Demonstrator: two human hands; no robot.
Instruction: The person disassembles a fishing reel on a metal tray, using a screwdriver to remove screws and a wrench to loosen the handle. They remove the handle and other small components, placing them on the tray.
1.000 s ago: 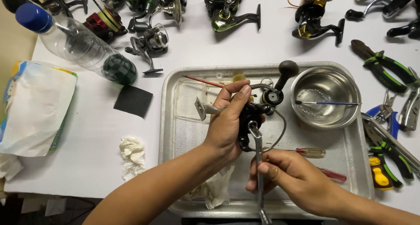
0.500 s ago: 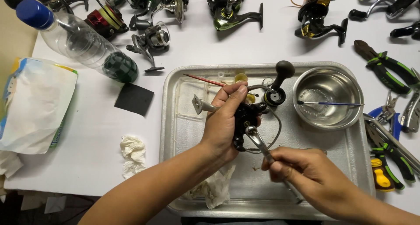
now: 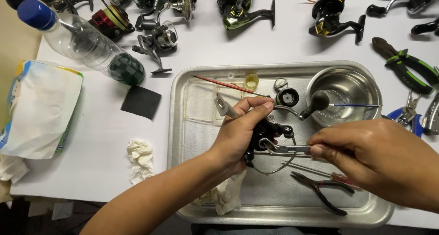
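Left hand, wrist bent, fingers clamped round black fishing reel body above steel tray. Right hand, palm down, pinches thin metal wrench w/ tip on reel.

1. You have a single view, worn on your head, looking steeply down onto the white table.
2. It faces away from your body: your forearms enter from the bottom edge, and the far row of fishing reels runs along the top edge.
3. It sits close: your left hand and right hand, meeting over the metal tray, fill the lower middle.
4. Around that grip, the frame reaches to a plastic bottle far upper left and pliers upper right.
5. No second view shares the scene.
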